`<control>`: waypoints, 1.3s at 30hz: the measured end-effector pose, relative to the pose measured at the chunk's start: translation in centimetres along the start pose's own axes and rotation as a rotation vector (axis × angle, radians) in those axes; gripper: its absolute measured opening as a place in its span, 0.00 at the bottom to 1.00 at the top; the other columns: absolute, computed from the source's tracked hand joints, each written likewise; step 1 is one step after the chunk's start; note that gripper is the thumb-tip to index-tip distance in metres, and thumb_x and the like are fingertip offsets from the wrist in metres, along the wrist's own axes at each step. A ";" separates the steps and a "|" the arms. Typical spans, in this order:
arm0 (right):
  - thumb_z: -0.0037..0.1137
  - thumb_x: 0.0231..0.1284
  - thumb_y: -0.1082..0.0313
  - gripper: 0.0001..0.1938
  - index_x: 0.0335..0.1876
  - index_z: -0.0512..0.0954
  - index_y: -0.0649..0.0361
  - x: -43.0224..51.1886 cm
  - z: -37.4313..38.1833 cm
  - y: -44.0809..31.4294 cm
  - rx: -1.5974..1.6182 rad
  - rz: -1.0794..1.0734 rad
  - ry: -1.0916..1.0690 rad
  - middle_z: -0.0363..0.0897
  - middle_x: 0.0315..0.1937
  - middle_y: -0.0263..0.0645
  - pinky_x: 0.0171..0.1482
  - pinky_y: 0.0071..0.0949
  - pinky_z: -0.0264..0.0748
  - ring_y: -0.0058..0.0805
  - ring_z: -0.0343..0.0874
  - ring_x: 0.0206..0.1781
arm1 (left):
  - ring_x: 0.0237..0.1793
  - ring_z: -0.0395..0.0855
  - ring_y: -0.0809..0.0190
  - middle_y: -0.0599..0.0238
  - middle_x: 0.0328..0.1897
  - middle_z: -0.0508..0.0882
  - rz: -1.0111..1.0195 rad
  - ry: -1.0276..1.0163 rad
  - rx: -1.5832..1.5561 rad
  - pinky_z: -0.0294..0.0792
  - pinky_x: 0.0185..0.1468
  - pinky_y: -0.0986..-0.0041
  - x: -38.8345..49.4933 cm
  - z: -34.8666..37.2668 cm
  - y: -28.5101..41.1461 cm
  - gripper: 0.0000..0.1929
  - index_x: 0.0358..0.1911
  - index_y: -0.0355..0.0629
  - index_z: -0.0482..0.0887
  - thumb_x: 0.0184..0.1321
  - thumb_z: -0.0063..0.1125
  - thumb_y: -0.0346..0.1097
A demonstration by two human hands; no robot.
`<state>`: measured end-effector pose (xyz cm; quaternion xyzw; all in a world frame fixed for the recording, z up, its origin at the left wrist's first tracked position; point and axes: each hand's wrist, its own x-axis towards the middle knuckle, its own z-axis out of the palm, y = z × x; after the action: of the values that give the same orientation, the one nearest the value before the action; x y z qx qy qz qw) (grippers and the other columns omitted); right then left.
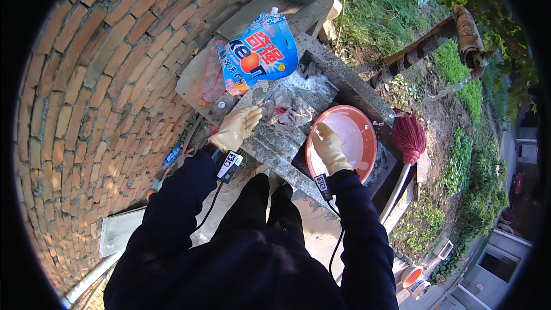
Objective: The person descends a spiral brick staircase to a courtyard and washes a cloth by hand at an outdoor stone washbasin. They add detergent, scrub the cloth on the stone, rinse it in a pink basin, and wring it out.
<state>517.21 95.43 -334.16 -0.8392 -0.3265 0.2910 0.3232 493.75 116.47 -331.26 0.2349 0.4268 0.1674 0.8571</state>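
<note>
My left hand (238, 128), in a pale rubber glove, is palm up and empty, just left of a crumpled wet grey cloth (287, 110) with a red patch. The cloth lies on the concrete washing slab (274, 148). Over the near left part of an orange plastic basin (369, 137) hovers my right hand (329, 146), gloved alike, thumb apart from the fingers and nothing held. Water splashes at the basin's far right rim. Beyond the cloth, white suds cover a second dark cloth (306, 78). A blue Keon laundry detergent bag (262, 54) stands behind them.
A patterned red cloth (213, 75) and a white cap (221, 104) lie left of the bag. Along the left runs a brick wall (94, 90). A red mop (409, 135) leans on the trough's right side. Cables hang from both wrist devices.
</note>
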 end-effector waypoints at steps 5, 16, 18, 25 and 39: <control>0.67 0.55 0.60 0.40 0.75 0.63 0.57 1.0 5.1 -4.5 -0.264 -0.338 -0.001 0.70 0.70 0.54 0.66 0.42 0.72 0.54 0.75 0.66 | 0.48 0.84 0.69 0.62 0.54 0.85 0.103 0.135 0.130 0.77 0.57 0.77 -3.3 -5.8 1.1 0.16 0.59 0.36 0.79 0.77 0.49 0.39; 0.58 0.70 0.70 0.12 0.52 0.83 0.69 -1.2 1.0 -7.5 0.739 0.146 0.040 0.87 0.40 0.34 0.45 0.21 0.78 0.17 0.82 0.42 | 0.62 0.81 0.58 0.49 0.65 0.79 0.116 -0.101 0.712 0.73 0.65 0.71 -2.5 -1.4 -3.3 0.31 0.72 0.37 0.68 0.68 0.63 0.37; 0.59 0.69 0.75 0.12 0.54 0.83 0.68 -3.0 -3.4 -9.0 0.908 -0.072 -0.032 0.87 0.42 0.33 0.47 0.20 0.77 0.17 0.82 0.42 | 0.68 0.76 0.51 0.45 0.69 0.75 0.236 -0.078 0.810 0.69 0.69 0.67 -1.5 0.6 -5.2 0.39 0.74 0.35 0.62 0.63 0.67 0.39; 0.50 0.73 0.71 0.18 0.64 0.76 0.68 -7.1 -12.7 -11.2 1.119 -0.234 0.048 0.82 0.60 0.42 0.62 0.33 0.78 0.30 0.83 0.57 | 0.57 0.80 0.43 0.50 0.55 0.84 0.541 0.130 1.466 0.71 0.61 0.57 5.1 2.9 -8.1 0.21 0.57 0.49 0.84 0.58 0.67 0.37; 0.56 0.73 0.68 0.16 0.60 0.80 0.69 -9.3 -14.7 -5.2 0.799 0.095 0.521 0.87 0.49 0.42 0.57 0.25 0.78 0.27 0.85 0.51 | 0.49 0.84 0.42 0.46 0.45 0.87 0.570 0.126 1.652 0.75 0.53 0.54 5.9 4.2 -6.4 0.20 0.44 0.39 0.84 0.53 0.71 0.44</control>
<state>519.86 86.39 -318.61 -0.7082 -0.0587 0.1883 0.6779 501.12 112.88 -336.37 0.8686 0.3833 0.0254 0.3132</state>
